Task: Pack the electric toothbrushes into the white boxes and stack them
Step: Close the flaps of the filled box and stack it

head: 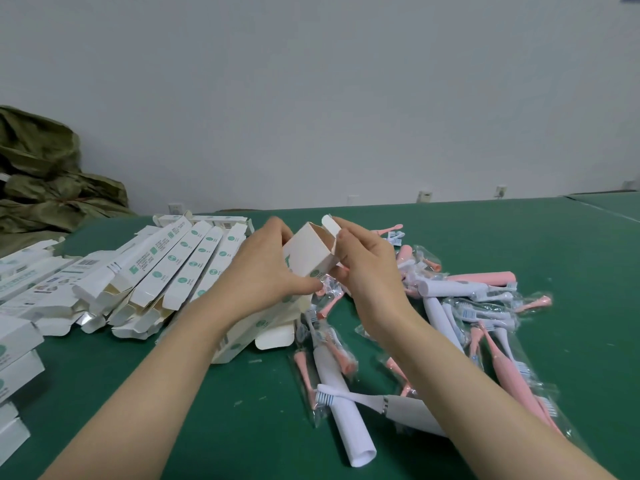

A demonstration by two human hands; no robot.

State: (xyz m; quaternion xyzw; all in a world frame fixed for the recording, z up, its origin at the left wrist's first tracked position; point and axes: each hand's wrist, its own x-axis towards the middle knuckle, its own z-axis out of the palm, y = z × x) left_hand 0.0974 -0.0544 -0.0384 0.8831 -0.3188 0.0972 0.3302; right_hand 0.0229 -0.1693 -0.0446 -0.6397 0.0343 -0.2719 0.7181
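Forearms come in over the green counter [242, 427]. Just below the right wrist a white toothbrush [353, 398] lies crosswise on the nearest bagged toothbrushes [467, 306]. This loose pink and white pile spreads under and to the right of the fingers, likely so the right hand can draw from it.

Above it, both hands hold one white box [308, 258] off the counter, tilted with its open mouth up and away. The left hand [263, 268] wraps the body, thumb along the lower edge and the other fingers behind. That probably keeps the carton square while the other hand works its end. The right hand [367, 271] pinches the raised tuck flap [330, 225] between fingertips, either holding the mouth clear or readying it to fold down. Whether a brush is already inside cannot be told; the mouth looks hollow.

Left of the fingers, a fan of open boxes [194, 268] lies with flaps loose, within the left hand's reach. Closed boxes [14, 355] are stacked far left of them at the counter's edge, seemingly the finished lot.

Beyond the fingers the counter runs to a pale wall with sockets [424, 195], and an olive sack [41, 174] slumps in the left corner.
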